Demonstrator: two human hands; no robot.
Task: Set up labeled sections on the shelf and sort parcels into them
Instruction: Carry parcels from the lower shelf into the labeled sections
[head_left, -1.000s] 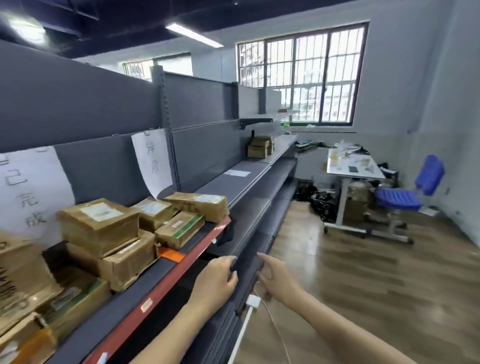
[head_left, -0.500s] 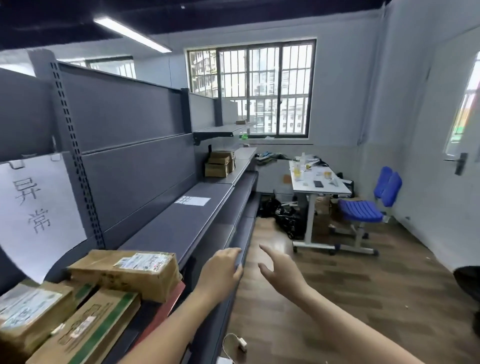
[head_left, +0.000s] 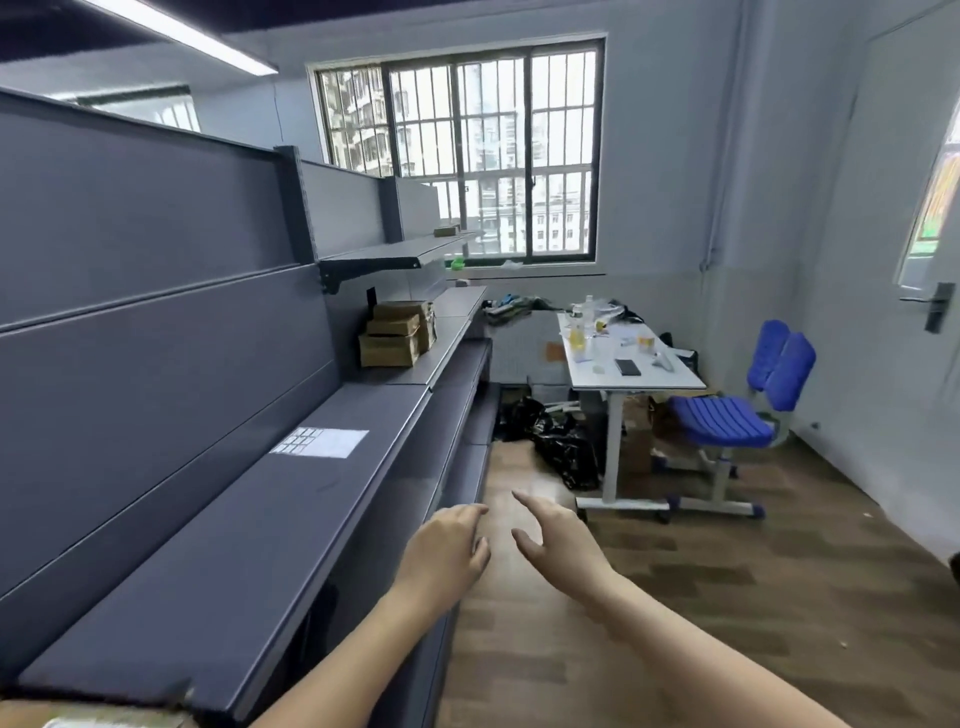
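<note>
L hand (head_left: 447, 551) & R hand (head_left: 558, 543) empty, fingers loose | parcels (head_left: 397, 332) far ahead on shelf (head_left: 291, 519)

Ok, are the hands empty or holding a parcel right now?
Empty. The left hand and right hand are both open in mid-air beside the shelf, fingers spread, nothing between them.

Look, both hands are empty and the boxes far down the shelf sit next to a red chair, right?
Not quite. The chair is blue, not red, and the head view shows it. Both the left hand and right hand are empty, and the boxes sit far down the shelf.
</note>
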